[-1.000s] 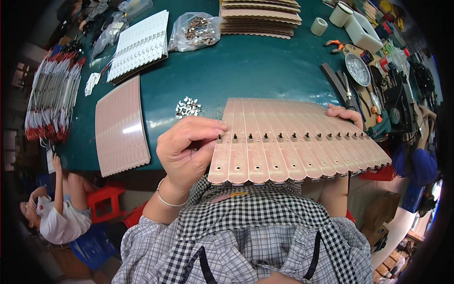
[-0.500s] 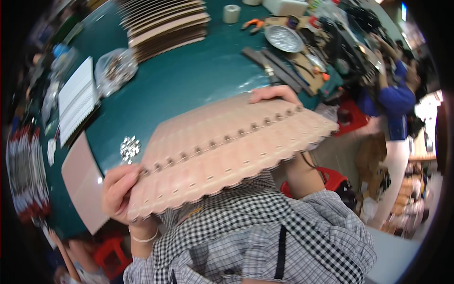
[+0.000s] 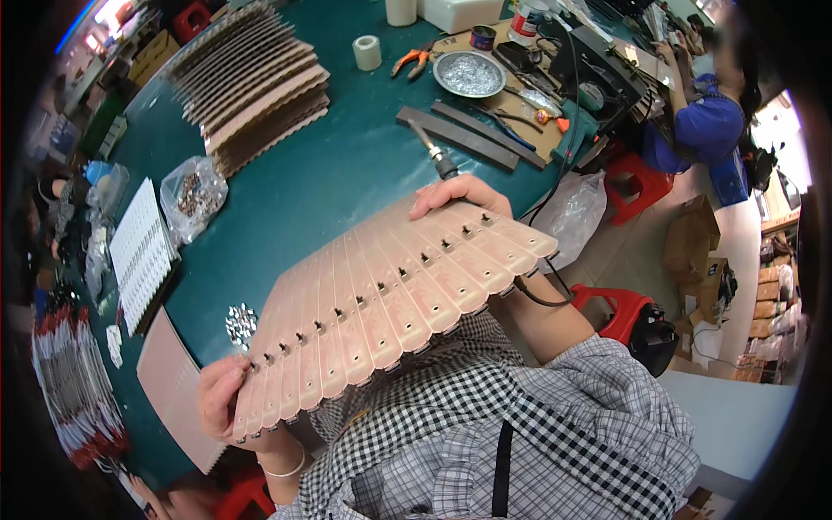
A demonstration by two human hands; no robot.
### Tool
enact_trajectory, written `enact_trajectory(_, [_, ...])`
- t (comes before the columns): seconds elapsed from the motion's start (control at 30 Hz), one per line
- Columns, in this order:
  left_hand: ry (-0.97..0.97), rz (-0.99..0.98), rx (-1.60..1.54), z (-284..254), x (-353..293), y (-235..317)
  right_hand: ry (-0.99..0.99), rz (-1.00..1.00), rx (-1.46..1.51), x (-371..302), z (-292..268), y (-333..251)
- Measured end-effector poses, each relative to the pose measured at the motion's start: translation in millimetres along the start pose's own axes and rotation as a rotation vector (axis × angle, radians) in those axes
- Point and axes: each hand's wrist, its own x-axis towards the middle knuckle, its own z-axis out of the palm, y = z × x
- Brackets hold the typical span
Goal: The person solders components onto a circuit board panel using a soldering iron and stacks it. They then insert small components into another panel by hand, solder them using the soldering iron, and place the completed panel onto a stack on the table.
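Note:
A pinkish-beige panel (image 3: 373,303) of narrow slats is held in front of my body, tilted. Its near edge is scalloped, with a row of small holes just inside it, and a line of small dark fittings crosses its face. My left hand (image 3: 227,394) grips the panel's left end, thumb on top and fingers underneath. At the far right side, my right hand (image 3: 461,196) is closed over the panel's edge, its thumb hidden. Just beyond that hand lies a pen-like tool with a metal tip and dark handle (image 3: 444,165). Small shiny metal pieces (image 3: 241,325) lie in a pile near my left hand.
On the green table (image 3: 286,199) stand a stack of scalloped panels (image 3: 264,95), a bag of small parts (image 3: 194,198) and a metal bowl (image 3: 469,74). Dark flat bars (image 3: 459,137) and orange-handled pliers (image 3: 412,61) lie beyond. A person in blue (image 3: 706,130) sits at right.
The table and its contents appear shifted and turned in the picture. The panel, still in both hands, has swung slightly, and its slats and fittings show more sharply.

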Motion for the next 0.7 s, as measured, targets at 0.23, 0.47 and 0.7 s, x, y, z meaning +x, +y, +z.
enact_trajectory(0.23, [0.099, 0.099, 0.191, 22, 15, 9, 0.105, -0.114, -0.483, 4, -9, -15])
enact_trajectory(0.47, [-0.105, 0.189, 0.082, 33, 35, 50, 0.389, 0.337, 0.239, -16, -31, -85])
enact_trajectory(0.7, [-0.211, 0.245, -0.174, 44, 41, 61, 0.219, 0.459, 0.250, -33, -32, -132])
